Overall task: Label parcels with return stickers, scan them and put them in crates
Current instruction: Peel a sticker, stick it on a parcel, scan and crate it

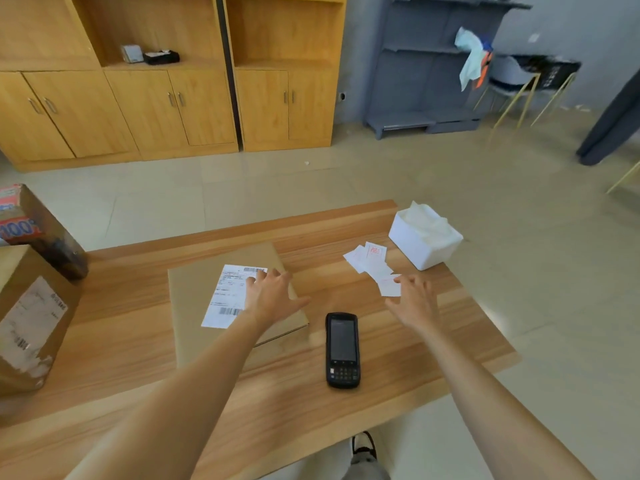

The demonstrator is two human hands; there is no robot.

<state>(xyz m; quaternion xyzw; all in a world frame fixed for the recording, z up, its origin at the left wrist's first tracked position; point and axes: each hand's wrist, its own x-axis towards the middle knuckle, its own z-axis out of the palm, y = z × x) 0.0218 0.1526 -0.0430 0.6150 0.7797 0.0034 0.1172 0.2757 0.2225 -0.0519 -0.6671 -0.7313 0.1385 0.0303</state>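
A flat brown cardboard parcel [232, 303] lies on the wooden table [138, 375], left of centre, with a white shipping label [228, 296] stuck on its top face. The left hand [270, 296] rests on it with fingers spread and flat, fingertips over the label's right edge, pinching nothing. The parcel looks thin, stiff and probably light; its matte board should give good friction, so gripping two opposite edges would likely lift it without bending. To its right, near the far right part of the table, a loose fan of small white return stickers [372, 268] with red print lies just beside a white foam box [424, 237]. The right hand [414, 299] hovers over the nearest sticker, fingers spread and slightly bent, holding nothing that shows. These slips look paper-thin and limp (likely to slide or curl), so a fingertip pinch at a corner seems best. A black handheld scanner [342, 349], hard and glossy, lies between the forearms.
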